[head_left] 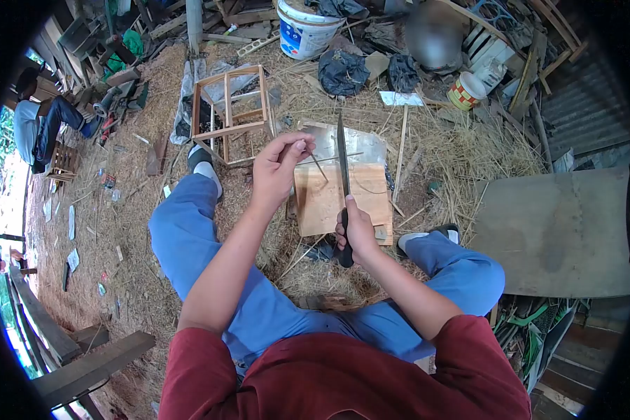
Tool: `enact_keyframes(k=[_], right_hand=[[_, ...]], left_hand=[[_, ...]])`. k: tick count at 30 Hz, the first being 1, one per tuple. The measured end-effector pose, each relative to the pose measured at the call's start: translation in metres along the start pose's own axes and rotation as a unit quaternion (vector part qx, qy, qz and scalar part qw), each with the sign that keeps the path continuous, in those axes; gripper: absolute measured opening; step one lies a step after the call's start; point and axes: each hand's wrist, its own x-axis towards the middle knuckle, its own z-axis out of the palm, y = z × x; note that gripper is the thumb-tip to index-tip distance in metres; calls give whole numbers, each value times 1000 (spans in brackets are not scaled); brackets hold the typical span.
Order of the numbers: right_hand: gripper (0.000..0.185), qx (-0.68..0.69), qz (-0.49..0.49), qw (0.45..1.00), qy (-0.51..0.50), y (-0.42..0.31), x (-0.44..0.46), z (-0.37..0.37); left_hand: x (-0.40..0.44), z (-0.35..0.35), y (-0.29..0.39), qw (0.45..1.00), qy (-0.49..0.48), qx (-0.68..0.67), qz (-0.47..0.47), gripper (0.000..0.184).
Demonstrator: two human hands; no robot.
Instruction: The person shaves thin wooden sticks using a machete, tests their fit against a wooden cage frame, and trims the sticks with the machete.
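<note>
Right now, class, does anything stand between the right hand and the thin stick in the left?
Nothing visible but the long knife, gripped in the right hand, its blade beside the thin stick that the left hand pinches over the wooden board.

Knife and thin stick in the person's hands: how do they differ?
The knife looks much longer and broader than the stick. The knife is dark with a black handle; the stick is brownish and plain. The right hand grips the knife's handle, while the left hand's fingertips pinch the stick. Both are slender.
</note>
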Motion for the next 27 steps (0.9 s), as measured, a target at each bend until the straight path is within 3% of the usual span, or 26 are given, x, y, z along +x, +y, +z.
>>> enact_keyframes(k=[3,6,9,11,15,21,27], right_hand=[[55,-9,-5,1000,6,2,-2,-3],[55,-25,-16,1000,4,4,-2,-6],[55,-54,-28,998,-1,6,-3,-7],[55,-74,-30,997,-2,10,-1,-10],[55,-80,-30,996,-7,20,4,-12],[55,-77,-30,997,7,18,1,-10],[56,-103,-34,994,-3,26,2,-1]], left_hand=[[-2,3,3,1000,-5,-19,5,18],[-5,1,2,996,-28,71,37,18],[-9,4,-7,998,-48,30,31,15],[-14,9,-17,985,-60,-163,-5,7],[-24,24,-13,990,-61,-124,-3,2],[-26,13,-1,969,-118,-218,20,18],[-30,18,-1,986,-126,-111,5,24]])
